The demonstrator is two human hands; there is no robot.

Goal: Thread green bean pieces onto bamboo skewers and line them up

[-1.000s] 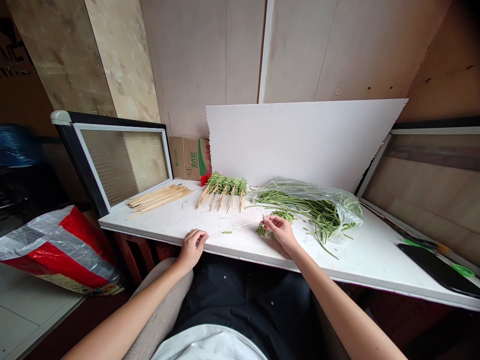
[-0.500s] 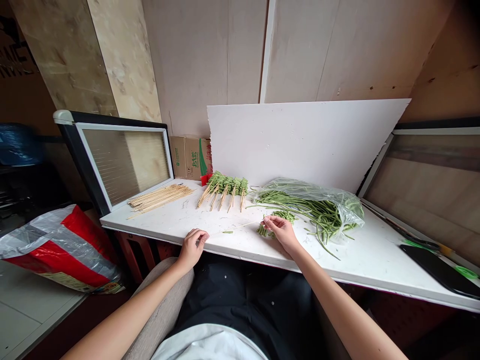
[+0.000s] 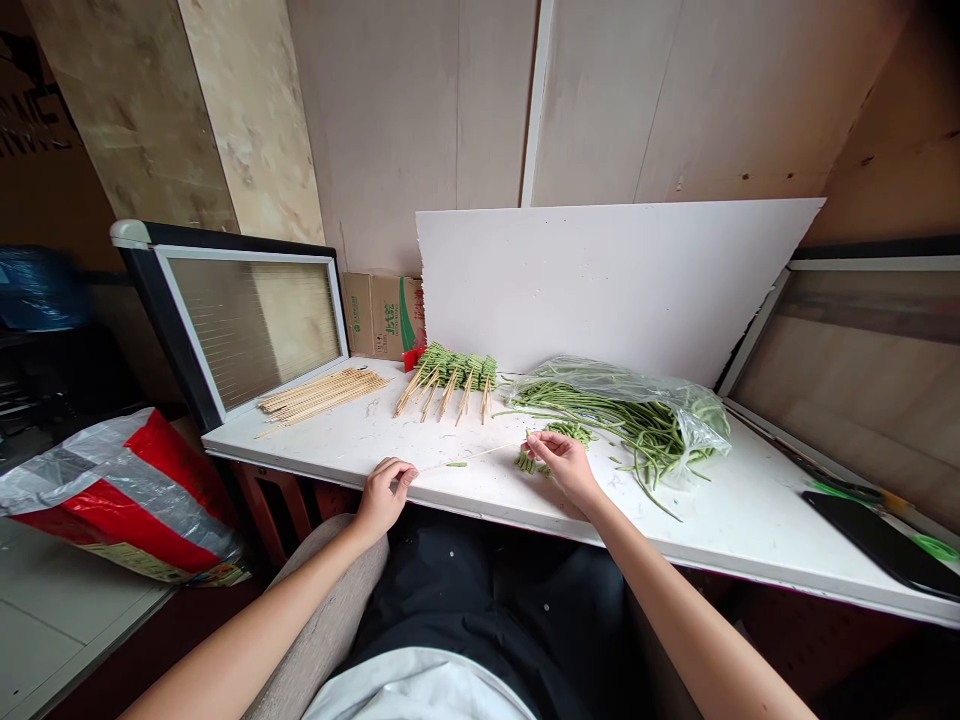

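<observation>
A thin bamboo skewer spans the gap between my two hands, just above the table's front edge. My left hand pinches its left end between thumb and fingers. At the other end, the closed fingertips of my right hand hold a small cut piece of green bean, partly hidden by the fingers. Beside and behind that hand is a pile of cut green beans. One loose bean piece lies on the table near the skewer.
Bundled bare skewers lie left on the white table. Several filled bean skewers are stacked at the back. A clear bag of long beans lies right of centre. A dark phone-like slab and scissors sit far right.
</observation>
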